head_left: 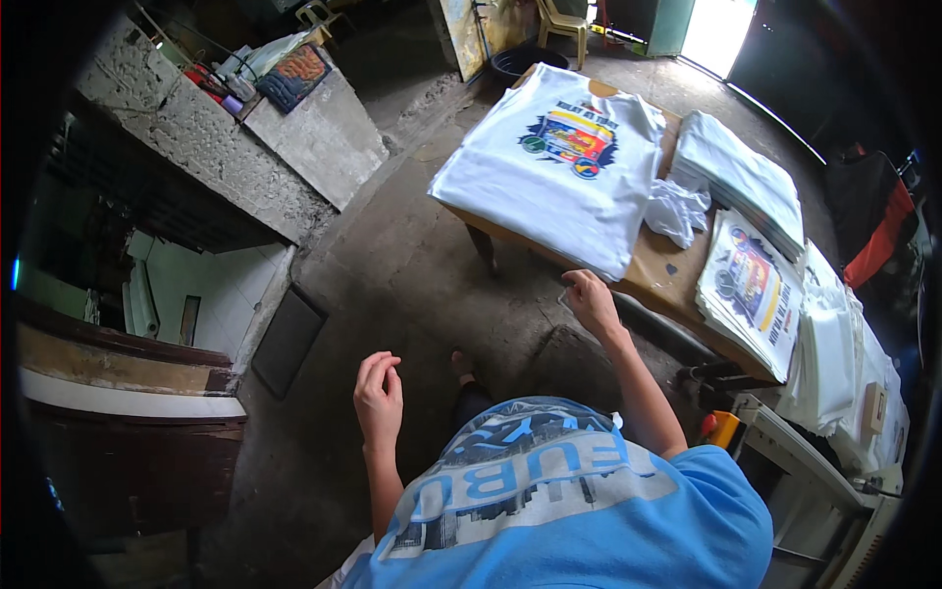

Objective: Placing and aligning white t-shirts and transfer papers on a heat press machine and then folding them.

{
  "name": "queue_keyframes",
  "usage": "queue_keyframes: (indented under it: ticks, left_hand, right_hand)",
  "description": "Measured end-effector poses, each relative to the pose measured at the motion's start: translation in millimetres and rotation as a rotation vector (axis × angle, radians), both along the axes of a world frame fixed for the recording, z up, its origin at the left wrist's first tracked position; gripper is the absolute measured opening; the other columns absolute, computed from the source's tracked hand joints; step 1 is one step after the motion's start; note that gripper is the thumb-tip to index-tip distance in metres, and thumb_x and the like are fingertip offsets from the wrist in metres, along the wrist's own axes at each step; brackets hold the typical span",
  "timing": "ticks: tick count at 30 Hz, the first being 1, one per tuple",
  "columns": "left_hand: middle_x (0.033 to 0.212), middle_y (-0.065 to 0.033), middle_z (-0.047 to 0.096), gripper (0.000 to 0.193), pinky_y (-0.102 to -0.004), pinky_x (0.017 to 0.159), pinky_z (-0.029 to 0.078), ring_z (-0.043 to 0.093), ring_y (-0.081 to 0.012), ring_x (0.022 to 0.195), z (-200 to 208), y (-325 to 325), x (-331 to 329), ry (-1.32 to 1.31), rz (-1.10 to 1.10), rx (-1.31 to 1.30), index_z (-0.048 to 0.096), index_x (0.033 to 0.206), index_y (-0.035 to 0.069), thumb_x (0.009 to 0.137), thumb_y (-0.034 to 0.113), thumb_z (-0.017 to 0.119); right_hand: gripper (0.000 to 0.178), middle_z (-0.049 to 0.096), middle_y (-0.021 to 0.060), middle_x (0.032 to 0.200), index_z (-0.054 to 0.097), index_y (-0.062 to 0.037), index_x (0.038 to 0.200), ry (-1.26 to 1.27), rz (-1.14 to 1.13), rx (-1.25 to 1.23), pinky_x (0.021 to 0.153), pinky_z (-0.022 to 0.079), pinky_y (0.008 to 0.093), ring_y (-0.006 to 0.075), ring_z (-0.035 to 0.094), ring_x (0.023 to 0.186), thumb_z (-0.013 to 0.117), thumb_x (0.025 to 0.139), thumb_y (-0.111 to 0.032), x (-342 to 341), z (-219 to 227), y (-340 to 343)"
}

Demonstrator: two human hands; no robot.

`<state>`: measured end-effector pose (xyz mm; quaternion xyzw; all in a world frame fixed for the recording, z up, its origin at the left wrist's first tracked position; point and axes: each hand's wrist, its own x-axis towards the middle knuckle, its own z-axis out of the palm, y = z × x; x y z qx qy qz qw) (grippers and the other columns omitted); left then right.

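Observation:
My left hand [378, 401] hangs over the floor, its fingers loosely curled together, with nothing visible in them. At the near edge of the wooden table [643, 260], my right hand [593, 304] is closed in a pinch. A small pale bit shows at its fingertips, too faint to name. Closest to that hand lies a white T-shirt [481, 147] with a colourful print, spread flat on the table. To its right are a crumpled white cloth [677, 211], a folded white stack [741, 172] and a pile of printed white shirts [731, 285].
White plastic-wrapped bundles [829, 344] stand past the table's right end. A metal frame [810, 461] is close on my right. To the left are a rough concrete wall [186, 137] and a dark mat [289, 339]. A black tub [525, 64] and plastic chair [562, 25] stand behind the table.

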<state>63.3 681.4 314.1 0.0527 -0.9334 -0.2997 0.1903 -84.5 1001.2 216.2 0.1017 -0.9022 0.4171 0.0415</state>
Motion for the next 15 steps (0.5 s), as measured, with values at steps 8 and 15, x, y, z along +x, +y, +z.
queue_keyframes:
  ticks: [8, 15]
  left_hand:
    - [0.092, -0.0102, 0.059, 0.011, -0.0279, 0.062, 0.047, 0.058, -0.0204, 0.076, -10.1, -113.6, -157.0, 0.219, -0.137, -0.028, 0.058, 0.088, -0.001, 0.081, -0.003, 0.050]
    - [0.090, -0.0100, 0.059, 0.011, -0.0272, 0.064, 0.048, 0.060, -0.0202, 0.075, -58.2, -156.2, -265.5, -0.051, -0.247, 0.167, 0.058, 0.089, 0.000, 0.082, 0.001, 0.051]
  right_hand:
    - [0.024, 0.056, 0.0160, 0.100, 0.057, -0.0033, 0.098, -0.041, 0.058, 0.105, 0.081, 0.044, 0.0383, 0.0328, 0.054, 0.094, 0.052, 0.074, -0.005, -67.8, -45.2, -121.6]
    - [0.030, 0.054, 0.0157, 0.106, 0.056, -0.0028, 0.103, -0.029, 0.128, 0.108, 0.087, 0.042, 0.0372, 0.0308, 0.051, 0.101, 0.055, 0.073, -0.006, -126.0, -35.2, -200.2]
